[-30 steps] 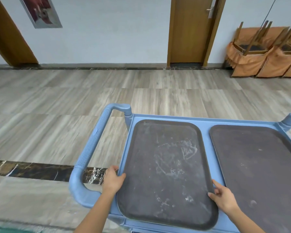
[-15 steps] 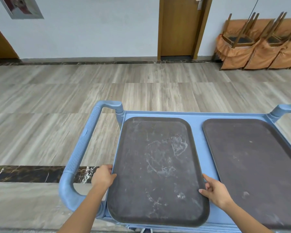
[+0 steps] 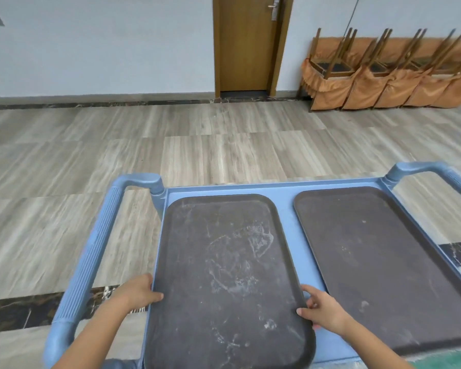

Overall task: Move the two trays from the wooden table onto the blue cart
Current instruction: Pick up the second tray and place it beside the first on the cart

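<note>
Our left hand (image 3: 136, 291) and right hand (image 3: 321, 310) pinch the scuffed dark rectangular tray (image 3: 224, 275) by its side rims on the blue plastic cart (image 3: 288, 222); nudge it toward twelve o'clock, level, clear of its three-o'clock neighbour tray (image 3: 378, 262).

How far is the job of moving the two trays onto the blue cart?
Nearly finished. The right tray already lies flat on the blue cart. The left tray is on the cart too, gripped at its edges by the left hand and right hand. Only letting go remains.
</note>
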